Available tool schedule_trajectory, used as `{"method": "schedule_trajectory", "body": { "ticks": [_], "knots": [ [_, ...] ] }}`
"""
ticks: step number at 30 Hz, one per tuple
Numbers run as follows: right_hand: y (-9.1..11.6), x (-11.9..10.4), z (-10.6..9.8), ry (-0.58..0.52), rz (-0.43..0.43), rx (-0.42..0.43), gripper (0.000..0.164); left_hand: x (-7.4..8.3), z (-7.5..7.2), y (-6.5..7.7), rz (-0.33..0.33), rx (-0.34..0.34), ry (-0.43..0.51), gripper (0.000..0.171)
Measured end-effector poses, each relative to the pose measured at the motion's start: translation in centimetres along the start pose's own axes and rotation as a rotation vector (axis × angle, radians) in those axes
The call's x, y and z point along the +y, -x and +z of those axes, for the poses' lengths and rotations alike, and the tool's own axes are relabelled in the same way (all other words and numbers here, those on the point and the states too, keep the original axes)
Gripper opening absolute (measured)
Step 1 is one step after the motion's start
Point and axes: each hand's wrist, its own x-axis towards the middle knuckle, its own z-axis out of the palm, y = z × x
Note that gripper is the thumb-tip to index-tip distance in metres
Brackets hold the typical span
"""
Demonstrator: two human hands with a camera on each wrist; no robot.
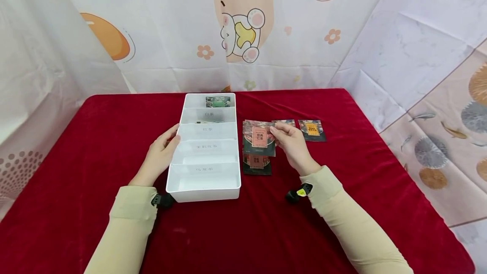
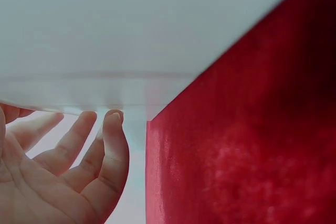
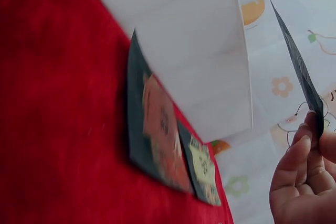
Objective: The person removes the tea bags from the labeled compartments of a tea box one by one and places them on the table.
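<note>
My right hand [image 1: 291,145] pinches a dark tea sachet with a red label [image 1: 260,138] at its right edge, raised beside the white divided box [image 1: 203,195]. In the right wrist view the held sachet [image 3: 300,69] shows nearly edge-on. Below it, another red-labelled tea sachet [image 1: 256,165] lies on the red cloth, partly covered in the head view. A sachet with a pale yellow label [image 3: 202,163] lies beyond that one. My left hand [image 1: 161,151] rests at the box's left side, and its fingertips [image 2: 113,121] touch the outer wall in the left wrist view.
The box's far compartment holds a green-labelled sachet [image 1: 218,102]; another sachet's top edge [image 1: 209,122] shows in the second. Its dividers carry written labels. To the right lie an orange-labelled sachet [image 1: 312,130] and one partly hidden sachet [image 1: 283,121]. A printed curtain [image 1: 171,50] hangs behind the table.
</note>
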Motion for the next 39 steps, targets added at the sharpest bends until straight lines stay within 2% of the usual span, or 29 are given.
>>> {"method": "schedule_trajectory", "body": {
  "ticks": [8, 17, 26, 39],
  "knots": [
    [0.2, 0.3, -2.1, 0.088, 0.042, -0.024, 0.033, -0.1, 0.0, 0.1, -0.001, 0.008, 0.008, 0.054],
    [0.4, -0.1, -4.0, 0.174, 0.102, -0.015, 0.024, -0.1, 0.0, 0.2, 0.000, 0.002, 0.018, 0.054],
    [0.6, 0.1, -5.0, 0.333, 0.098, -0.068, 0.037, -0.2, 0.1, 0.1, 0.005, 0.002, 0.018, 0.054],
    [0.7, -0.1, -7.4, 0.410, 0.133, -0.051, 0.038, -0.1, 0.0, 0.1, 0.006, 0.001, 0.011, 0.054]
  ]
}}
